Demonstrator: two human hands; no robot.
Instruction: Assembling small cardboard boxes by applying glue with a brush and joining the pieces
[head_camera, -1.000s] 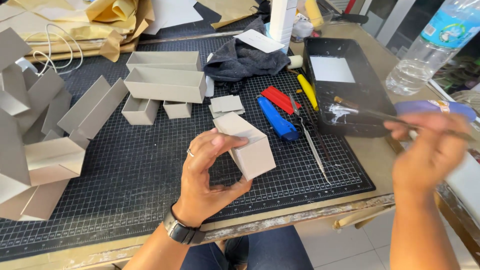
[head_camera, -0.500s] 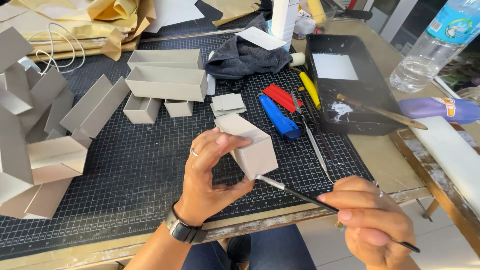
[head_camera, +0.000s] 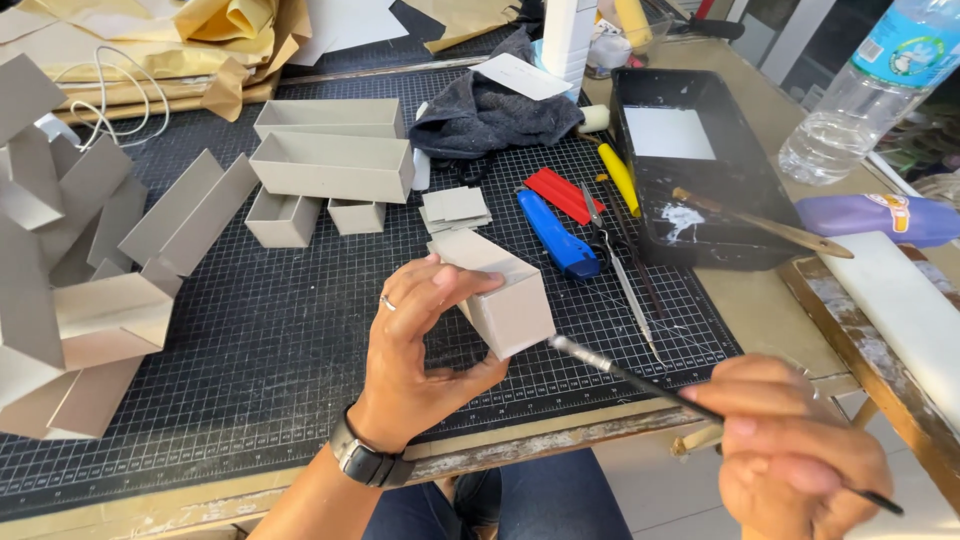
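The left hand (head_camera: 425, 345), wrist bent, grips a grey cardboard box (head_camera: 497, 290) at frame centre above the cutting mat (head_camera: 260, 340); the right hand (head_camera: 795, 455), lower right, pinches a thin brush (head_camera: 640, 380) touching the box's lower corner.

Craft workshop, cardboard box-making bench: surface covered by a black gridded cutting mat (head_camera: 250, 350), its wooden front edge smeared with dried glue. Stock present: grey board boxes (head_camera: 335, 165) and cut panels, kraft paper sheets (head_camera: 150, 40) heaped at the back. Tools present: blue utility knife (head_camera: 557, 235), scissors (head_camera: 620, 270), black glue tray (head_camera: 700, 170) with a brush resting across it.
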